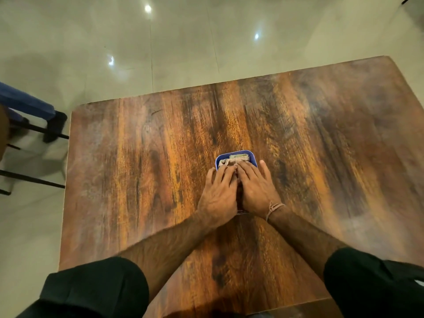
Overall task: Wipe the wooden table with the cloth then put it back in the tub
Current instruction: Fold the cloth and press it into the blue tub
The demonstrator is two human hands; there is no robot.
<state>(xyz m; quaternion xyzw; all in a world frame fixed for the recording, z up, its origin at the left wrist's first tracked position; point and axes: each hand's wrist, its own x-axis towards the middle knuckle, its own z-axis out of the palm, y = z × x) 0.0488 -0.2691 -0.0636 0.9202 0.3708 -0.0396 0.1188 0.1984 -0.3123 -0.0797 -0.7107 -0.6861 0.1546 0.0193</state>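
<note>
A small blue tub [252,156] stands near the middle of the wooden table [137,168]. A crumpled beige cloth [231,160] lies inside it, only its far part showing. Both hands lie side by side over the near half of the tub. My left hand [219,193] has straight fingers resting flat on the cloth. My right hand [255,189] lies flat beside it, fingers spread, fingertips on the cloth, a thread band round the wrist. The tub's near rim is hidden under the hands.
A chair with a blue seat and black metal legs [29,106] stands off the table's left far corner. Glossy pale floor tiles [183,42] lie beyond the far edge. The table's far corners are rounded.
</note>
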